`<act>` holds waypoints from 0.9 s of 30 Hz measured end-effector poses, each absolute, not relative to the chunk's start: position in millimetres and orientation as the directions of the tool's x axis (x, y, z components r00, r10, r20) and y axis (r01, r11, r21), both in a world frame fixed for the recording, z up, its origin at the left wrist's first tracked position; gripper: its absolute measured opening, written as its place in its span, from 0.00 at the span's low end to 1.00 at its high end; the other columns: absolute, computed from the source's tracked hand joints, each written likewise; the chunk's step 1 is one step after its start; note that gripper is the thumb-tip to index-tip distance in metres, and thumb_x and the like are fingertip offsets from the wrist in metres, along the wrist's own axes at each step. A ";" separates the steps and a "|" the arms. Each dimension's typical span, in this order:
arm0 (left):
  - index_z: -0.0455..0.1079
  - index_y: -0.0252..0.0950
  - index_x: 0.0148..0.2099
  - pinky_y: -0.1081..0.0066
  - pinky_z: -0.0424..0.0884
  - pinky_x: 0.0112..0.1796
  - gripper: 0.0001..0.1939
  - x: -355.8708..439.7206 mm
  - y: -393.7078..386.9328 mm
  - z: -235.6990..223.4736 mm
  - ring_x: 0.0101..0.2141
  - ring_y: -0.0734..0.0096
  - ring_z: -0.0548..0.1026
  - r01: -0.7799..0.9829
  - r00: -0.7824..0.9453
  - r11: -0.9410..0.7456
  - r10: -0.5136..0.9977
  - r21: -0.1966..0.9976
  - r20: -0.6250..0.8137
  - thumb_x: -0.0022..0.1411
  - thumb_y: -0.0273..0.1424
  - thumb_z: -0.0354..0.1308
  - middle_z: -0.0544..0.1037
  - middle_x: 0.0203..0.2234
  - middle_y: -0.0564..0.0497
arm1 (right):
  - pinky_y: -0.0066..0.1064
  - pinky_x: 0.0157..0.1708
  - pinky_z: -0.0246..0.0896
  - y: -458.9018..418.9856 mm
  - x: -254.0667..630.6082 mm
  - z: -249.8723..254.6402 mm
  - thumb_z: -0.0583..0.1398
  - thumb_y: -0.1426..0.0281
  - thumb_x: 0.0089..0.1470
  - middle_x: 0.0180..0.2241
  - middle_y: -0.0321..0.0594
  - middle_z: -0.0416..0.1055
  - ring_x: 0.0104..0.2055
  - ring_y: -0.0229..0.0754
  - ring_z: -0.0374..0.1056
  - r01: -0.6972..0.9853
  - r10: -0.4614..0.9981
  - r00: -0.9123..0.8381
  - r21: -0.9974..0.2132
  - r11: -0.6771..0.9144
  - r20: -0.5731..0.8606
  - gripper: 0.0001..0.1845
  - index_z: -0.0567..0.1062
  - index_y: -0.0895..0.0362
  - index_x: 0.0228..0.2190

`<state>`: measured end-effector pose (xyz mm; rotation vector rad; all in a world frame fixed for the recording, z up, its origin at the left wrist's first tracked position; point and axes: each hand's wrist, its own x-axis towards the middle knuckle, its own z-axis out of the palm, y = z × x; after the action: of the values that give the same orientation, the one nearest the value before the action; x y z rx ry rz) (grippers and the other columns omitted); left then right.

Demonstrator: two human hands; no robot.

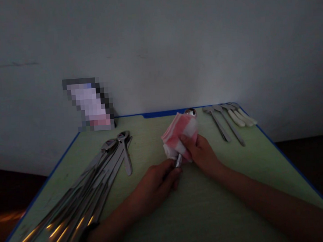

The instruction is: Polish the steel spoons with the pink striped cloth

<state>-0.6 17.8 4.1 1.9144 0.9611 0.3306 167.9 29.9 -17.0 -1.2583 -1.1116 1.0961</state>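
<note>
Pink-and-white checked cloth (pixel 176 133) across a shiny metal spoon (pixel 190 112), over pale-green, blue-edged tabletop (pixel 269 157).
Left hand (pixel 161 180) pinches the handle (pixel 178 160) near its end; right hand (pixel 201 151) clasps the cloth. Probably best: handle steady, cloth snug, pressure even.

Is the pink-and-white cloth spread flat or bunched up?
Bunched up: the cloth is gathered in folds in the right hand, hiding the middle of a metal spoon; its bowl and handle show at either end.

Cutlery (pixel 98 170) on a green-topped table (pixel 146 140) against a scuffed wall (pixel 155 36) suggests a home.
</note>
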 end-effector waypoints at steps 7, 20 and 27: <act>0.62 0.35 0.26 0.76 0.59 0.23 0.18 -2.4 17.1 -5.8 0.19 0.77 0.64 0.517 0.602 -0.198 0.776 0.833 -0.190 0.66 0.37 0.45 0.66 0.16 0.57 | 0.27 0.27 0.57 27.0 167.9 -14.7 0.60 0.57 0.49 0.28 0.38 0.70 0.27 0.37 0.62 0.156 0.994 -0.011 -0.982 0.106 0.106 0.16 0.71 0.57 0.32; 0.64 0.34 0.22 0.77 0.58 0.21 0.25 -3.2 17.8 0.9 0.17 0.77 0.63 0.504 0.599 -0.125 0.763 0.855 -0.242 0.66 0.41 0.40 0.65 0.14 0.56 | 0.27 0.25 0.56 25.0 166.1 -16.5 0.58 0.56 0.51 0.26 0.36 0.68 0.26 0.36 0.60 0.162 0.989 -0.079 -0.978 0.132 0.121 0.15 0.69 0.57 0.31; 0.63 0.35 0.23 0.77 0.59 0.22 0.22 -1.0 18.4 -7.3 0.17 0.78 0.63 0.503 0.555 -0.128 0.806 0.855 -0.206 0.67 0.39 0.42 0.66 0.15 0.57 | 0.25 0.21 0.51 23.4 166.2 -15.6 0.56 0.56 0.52 0.22 0.34 0.63 0.23 0.34 0.55 0.136 0.995 -0.037 -0.986 0.100 0.096 0.17 0.67 0.57 0.25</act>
<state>-1.0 18.4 -7.3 1.7866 1.0835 0.3776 166.2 23.4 -15.6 -1.2209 -1.3774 1.0896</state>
